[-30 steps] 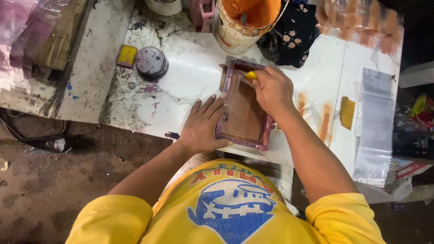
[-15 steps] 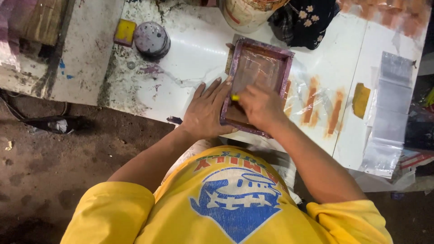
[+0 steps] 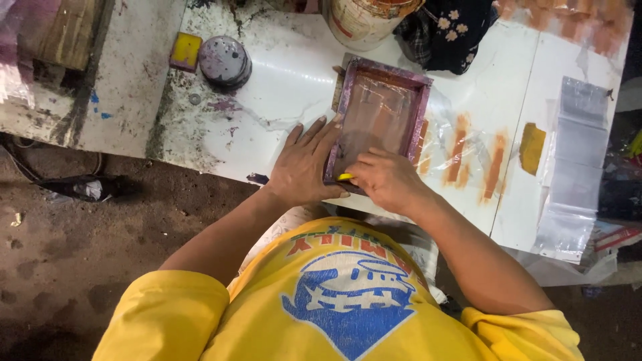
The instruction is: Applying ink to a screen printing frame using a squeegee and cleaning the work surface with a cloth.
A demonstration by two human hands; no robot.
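Note:
A small purple-stained wooden screen frame (image 3: 381, 113) lies flat on the white table (image 3: 281, 87), over a clear plastic sheet. My left hand (image 3: 304, 164) presses flat on the table against the frame's near left edge, fingers spread. My right hand (image 3: 384, 179) grips a yellow squeegee (image 3: 346, 177) at the frame's near end; most of the tool is hidden under my fingers.
A paint bucket (image 3: 364, 20) and dark floral cloth (image 3: 455, 33) stand behind the frame. A round grey lid (image 3: 226, 60) and yellow block (image 3: 184, 51) lie at the left. Clear plastic bags (image 3: 575, 167) with orange marks (image 3: 495, 167) lie to the right. Dirt floor below.
My right hand has dragged the squeegee from the frame's far end down to its near end. My left hand stayed on the frame's left edge.

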